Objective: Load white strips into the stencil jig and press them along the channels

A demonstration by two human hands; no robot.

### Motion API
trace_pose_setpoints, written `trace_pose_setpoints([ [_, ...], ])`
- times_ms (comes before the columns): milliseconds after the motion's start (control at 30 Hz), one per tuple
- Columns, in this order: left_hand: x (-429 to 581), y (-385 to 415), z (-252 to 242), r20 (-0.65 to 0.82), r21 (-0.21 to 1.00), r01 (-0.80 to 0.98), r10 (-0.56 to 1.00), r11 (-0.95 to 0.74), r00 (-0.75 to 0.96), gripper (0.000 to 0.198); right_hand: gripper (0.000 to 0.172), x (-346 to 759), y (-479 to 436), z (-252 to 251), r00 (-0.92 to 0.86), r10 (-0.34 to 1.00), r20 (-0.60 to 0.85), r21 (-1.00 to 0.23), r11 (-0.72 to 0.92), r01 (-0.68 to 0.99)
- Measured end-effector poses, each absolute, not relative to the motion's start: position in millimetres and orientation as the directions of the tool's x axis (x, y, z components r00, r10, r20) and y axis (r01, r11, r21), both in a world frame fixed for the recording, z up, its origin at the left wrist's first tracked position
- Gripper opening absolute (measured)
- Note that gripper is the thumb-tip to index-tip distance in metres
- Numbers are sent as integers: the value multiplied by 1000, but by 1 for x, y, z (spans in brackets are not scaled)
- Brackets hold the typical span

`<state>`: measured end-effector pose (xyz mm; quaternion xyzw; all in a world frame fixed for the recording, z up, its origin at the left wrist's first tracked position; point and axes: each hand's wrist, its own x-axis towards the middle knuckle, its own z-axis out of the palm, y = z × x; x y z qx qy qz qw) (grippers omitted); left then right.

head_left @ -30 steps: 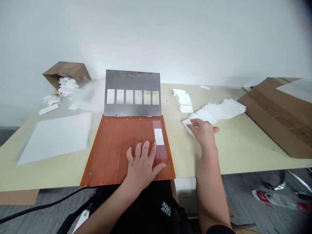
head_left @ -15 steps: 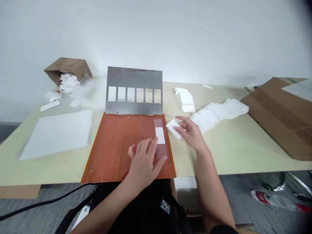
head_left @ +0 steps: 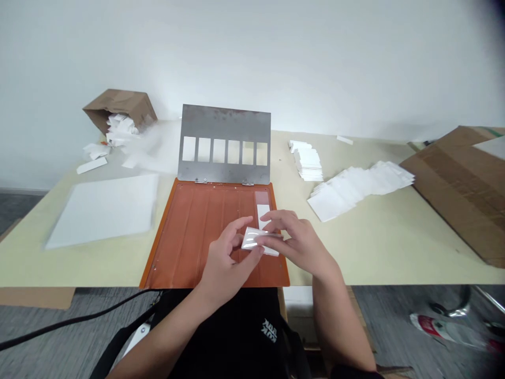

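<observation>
A small white card with a glossy, clear film face (head_left: 250,238) is held tilted over the right part of an orange hinged tray (head_left: 197,237). My right hand (head_left: 302,242) pinches it between thumb and fingers. At its left end, the thumb and bent fingers of my left hand (head_left: 229,260) close on the card, with the index finger raised. Beneath my hands a white card (head_left: 263,213) lies on a pinkish translucent strip (head_left: 261,197) at the tray's right side; my fingers partly cover both. The tray's grey metal lid (head_left: 226,121), cut with several rectangular windows, stands raised behind.
Translucent sheets (head_left: 106,210) lie left of the tray. Behind them, a brown paper bag (head_left: 138,105) spills white scraps. To the right are a stack of white cards (head_left: 308,163), a fanned row of white pieces (head_left: 335,200) and a cardboard box (head_left: 461,184). A bottle (head_left: 445,329) lies on the floor.
My right hand has brought the small card left and down over the tray. My left hand has lifted off the white card on the strip and closed on the held card's left end.
</observation>
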<state>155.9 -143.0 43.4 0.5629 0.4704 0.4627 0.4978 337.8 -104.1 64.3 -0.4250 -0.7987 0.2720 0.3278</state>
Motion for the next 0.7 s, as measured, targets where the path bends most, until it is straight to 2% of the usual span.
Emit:
trace_pose_setpoints([
  [167, 155, -149, 49, 50, 997, 54, 990, -57, 129, 47, 21, 337, -113, 67, -449, 805, 388, -607, 590, 533],
  [367, 154, -155, 52, 44, 998, 48, 990, -51, 131, 49, 19, 334, -117, 70, -442, 784, 436, -577, 621, 530],
  [467, 154, -156, 51, 31, 999, 16, 991, -34, 128, 51, 21, 332, -119, 71, -436, 783, 444, -587, 622, 519],
  [600, 153, -157, 50, 12, 1000, -27, 993, -9, 121, 53, 25, 334, -121, 73, -375, 823, 427, -670, 567, 480],
  [700, 153, -157, 49, 18, 999, -29, 991, -15, 131, 52, 29, 336, -123, 74, -416, 818, 398, -690, 566, 452],
])
